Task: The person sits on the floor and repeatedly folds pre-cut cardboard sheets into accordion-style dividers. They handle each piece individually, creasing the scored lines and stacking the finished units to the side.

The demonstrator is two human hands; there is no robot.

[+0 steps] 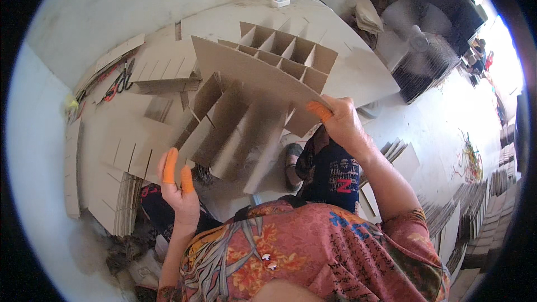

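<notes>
Cardboard divider grid, one, is held up tilted over the near part of the white table, in front of the seated person. One long panel runs slantwise across it, with cross pieces standing out on both faces. On the face toward the table's far side these make two rows of open cells, walled in bare cardboard; the face toward the table's near edge shows several broad flaps, partly blurred, so I cannot count them surely.

The two hands are well apart. The right hand, near the table's right side, is clamped on the right end of the long panel, one orange finger cover showing. The left hand, by the table's near left, has its fingers raised and spread, two orange covers showing, close to the flaps; whether it touches them I cannot tell.

On the table's left part lie two slotted cardboard stacks, one near and one farther back, and red-and-black-handled scissors. One white plug block sits at the table's far edge. One fan stands right of the table.
</notes>
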